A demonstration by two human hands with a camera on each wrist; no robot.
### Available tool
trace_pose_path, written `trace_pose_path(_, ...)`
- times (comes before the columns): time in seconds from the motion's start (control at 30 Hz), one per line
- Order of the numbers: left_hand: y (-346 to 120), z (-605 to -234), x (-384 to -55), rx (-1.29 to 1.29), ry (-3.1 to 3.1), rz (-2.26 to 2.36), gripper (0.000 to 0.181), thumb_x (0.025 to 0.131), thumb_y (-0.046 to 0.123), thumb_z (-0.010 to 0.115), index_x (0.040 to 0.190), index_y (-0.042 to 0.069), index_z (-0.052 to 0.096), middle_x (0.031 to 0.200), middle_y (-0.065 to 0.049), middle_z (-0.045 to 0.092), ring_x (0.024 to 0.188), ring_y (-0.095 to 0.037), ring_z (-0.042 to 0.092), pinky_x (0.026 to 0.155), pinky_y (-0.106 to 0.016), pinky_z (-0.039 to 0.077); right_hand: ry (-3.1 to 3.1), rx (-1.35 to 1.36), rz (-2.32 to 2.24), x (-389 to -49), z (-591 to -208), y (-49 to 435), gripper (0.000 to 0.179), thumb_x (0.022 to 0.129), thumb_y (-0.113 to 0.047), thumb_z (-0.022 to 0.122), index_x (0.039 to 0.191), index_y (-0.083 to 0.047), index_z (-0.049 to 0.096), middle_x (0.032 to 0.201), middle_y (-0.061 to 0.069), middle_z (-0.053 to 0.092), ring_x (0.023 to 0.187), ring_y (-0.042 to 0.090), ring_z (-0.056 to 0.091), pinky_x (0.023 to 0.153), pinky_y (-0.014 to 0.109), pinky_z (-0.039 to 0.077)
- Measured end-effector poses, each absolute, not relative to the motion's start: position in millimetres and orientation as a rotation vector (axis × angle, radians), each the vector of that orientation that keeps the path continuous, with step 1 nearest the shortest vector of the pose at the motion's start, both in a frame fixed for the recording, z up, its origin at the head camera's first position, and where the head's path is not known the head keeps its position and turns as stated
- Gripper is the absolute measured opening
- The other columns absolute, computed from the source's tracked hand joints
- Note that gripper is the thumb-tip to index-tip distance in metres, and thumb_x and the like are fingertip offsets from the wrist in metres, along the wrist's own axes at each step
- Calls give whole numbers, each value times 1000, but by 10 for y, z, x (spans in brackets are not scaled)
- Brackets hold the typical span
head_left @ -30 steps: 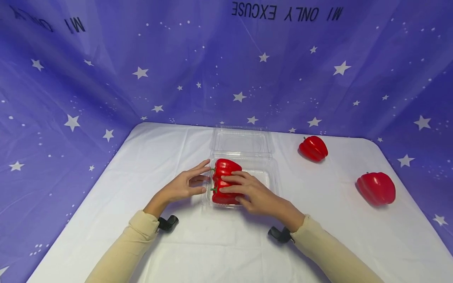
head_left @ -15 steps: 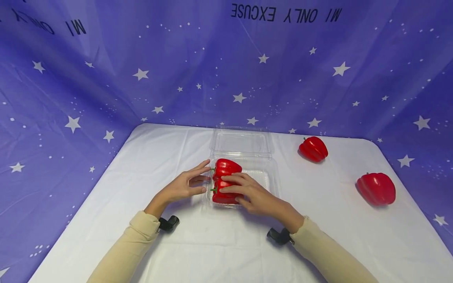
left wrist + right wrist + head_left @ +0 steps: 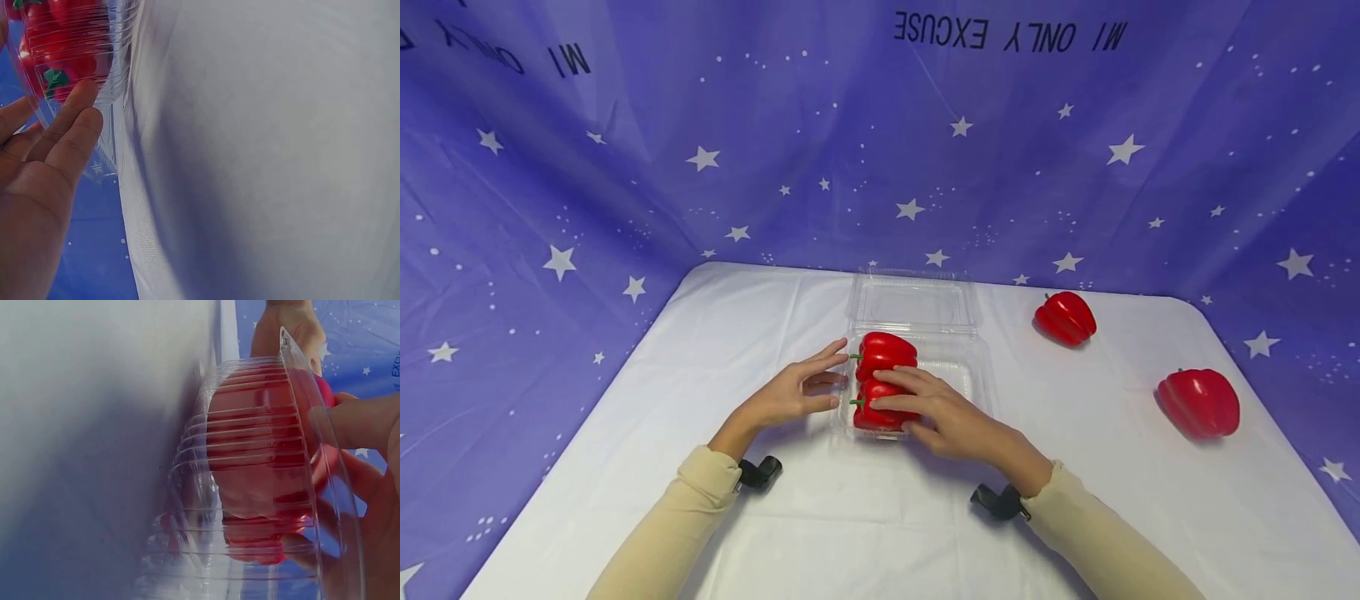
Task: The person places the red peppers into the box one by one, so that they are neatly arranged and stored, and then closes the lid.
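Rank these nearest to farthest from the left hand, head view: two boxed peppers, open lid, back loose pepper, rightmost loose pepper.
1. Front boxed pepper, rear boxed pepper: just right of the left hand; too close to call.
2. Open lid: behind them.
3. Back loose pepper: right, toward the back.
4. Rightmost loose pepper: farthest right.

Even, bright light fills the head view, leaving small glints on the peppers (image 3: 886, 352) inside the box (image 3: 953, 379). In the left wrist view, a broad soft shadow crosses the cloth (image 3: 281, 156) below and right of the box; the right wrist view looks hazy, blurred left of the box.
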State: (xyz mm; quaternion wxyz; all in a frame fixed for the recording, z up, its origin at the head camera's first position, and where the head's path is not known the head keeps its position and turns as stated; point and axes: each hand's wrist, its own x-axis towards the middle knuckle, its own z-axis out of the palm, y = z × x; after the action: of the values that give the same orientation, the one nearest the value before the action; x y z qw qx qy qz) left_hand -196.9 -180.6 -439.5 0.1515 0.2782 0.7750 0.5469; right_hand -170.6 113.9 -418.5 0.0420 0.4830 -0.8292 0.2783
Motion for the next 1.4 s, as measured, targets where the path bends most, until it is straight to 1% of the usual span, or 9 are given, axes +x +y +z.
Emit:
trace_pose_path(0.23, -1810, -4401, -1964, 790, 2235, 1560, 70, 89, 1, 68, 150, -8, 34, 168, -14, 14, 133, -44, 51, 112, -48, 46, -2552, 1437, 857, -1699, -4170, 1158, 52, 83, -3, 70, 133, -18, 63, 152, 9, 48, 143, 31, 42, 117, 56, 40)
trace_pose_path(0.37, -1818, -4409, -1967, 785, 2240, 1555, 70, 89, 0, 67, 150, -7, 34, 168, -13, 14, 134, -43, 51, 112, -47, 45, -2554, 1409, 864, -1694, -4153, 1160, 55, 84, -6, 71, 136, -19, 61, 154, 9, 45, 144, 31, 41, 116, 57, 42)
trace_pose_path(0.53, -1817, -4409, -1971, 782, 2242, 1558, 69, 89, 0, 68, 150, -7, 35, 168, -12, 14, 134, -43, 51, 113, -46, 45, -2601, 1368, 878, -1662, -4087, 1204, 54, 86, -11, 71, 137, -21, 60, 155, 7, 44, 144, 31, 40, 114, 57, 43)
trace_pose_path(0.73, -1812, -4413, -1975, 775, 2241, 1562, 69, 89, 0, 68, 150, -7, 36, 168, -12, 14, 134, -42, 52, 112, -46, 45, -2634, 1363, 888, -1608, -3937, 1344, 50, 87, -10, 70, 135, -20, 61, 154, 7, 45, 143, 29, 41, 114, 55, 45)
trace_pose_path(0.83, -1814, -4415, -1976, 776, 2237, 1567, 69, 88, -1, 68, 149, -7, 36, 168, -12, 14, 133, -43, 52, 113, -46, 45, -2635, 1355, 897, -1600, -3858, 1460, 49, 87, -9, 70, 135, -18, 61, 153, 9, 46, 142, 28, 41, 114, 55, 45)
trace_pose_path(0.97, -1820, -4412, -1973, 770, 2239, 1565, 69, 89, 0, 68, 150, -7, 36, 168, -11, 15, 134, -42, 52, 113, -46, 45, -2655, 1286, 892, -1627, -3759, 1668, 53, 88, -8, 70, 138, -20, 58, 154, 8, 45, 142, 28, 41, 113, 56, 44)
trace_pose_path(1.07, -1821, -4405, -1969, 768, 2246, 1555, 69, 89, 1, 68, 150, -6, 36, 168, -11, 15, 134, -42, 51, 113, -47, 44, -2649, 1205, 873, -1678, -3714, 1854, 55, 87, -5, 71, 138, -20, 58, 153, 9, 46, 141, 29, 42, 111, 57, 46)
trace_pose_path(1.23, -1823, -4385, -1951, 785, 2255, 1545, 69, 90, 2, 68, 150, -7, 35, 168, -13, 14, 134, -43, 51, 113, -48, 44, -2607, 1092, 843, -1799, -3703, 2155, 55, 83, 0, 73, 134, -15, 61, 149, 14, 50, 137, 33, 46, 106, 59, 48)
trace_pose_path(1.4, -1817, -4382, -1951, 799, 2256, 1550, 69, 90, 4, 68, 150, -7, 35, 167, -15, 14, 133, -44, 51, 113, -49, 45, -2605, 951, 821, -1950, -3761, 2458, 53, 82, 5, 72, 131, -12, 63, 146, 18, 51, 135, 40, 45, 104, 67, 44)
